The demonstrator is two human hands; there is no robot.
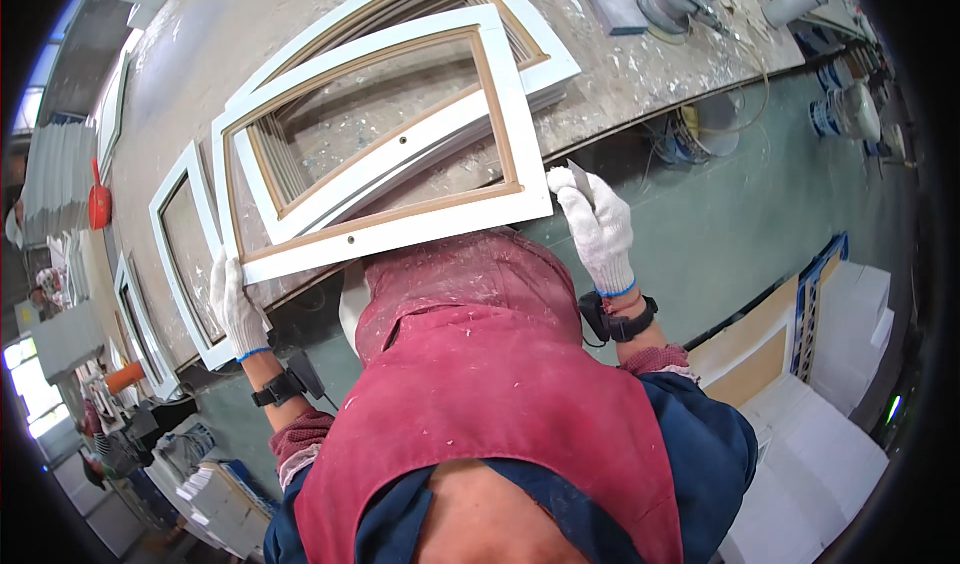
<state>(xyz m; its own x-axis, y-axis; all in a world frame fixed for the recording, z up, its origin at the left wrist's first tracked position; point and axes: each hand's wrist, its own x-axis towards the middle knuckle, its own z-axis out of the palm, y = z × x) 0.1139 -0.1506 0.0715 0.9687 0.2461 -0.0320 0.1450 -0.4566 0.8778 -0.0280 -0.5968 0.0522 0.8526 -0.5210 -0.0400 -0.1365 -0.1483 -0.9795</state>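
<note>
A white arched window frame with a tan inner edge lies tilted across a stack of similar frames on the workbench. My left hand, in a white knit glove, closes on its lower left corner. Beside the lower right corner, my gloved right hand is closed on a small scraper, its thin grey blade showing above the fingers. The scraper's handle is hidden in the glove. Two small dark holes show along the lower rails of the top frame and the one beneath.
The workbench is spattered white. Another frame lies left of my left hand. At the far right of the bench stand a grey block and a power sander. A bucket sits below; white boxes stand at right.
</note>
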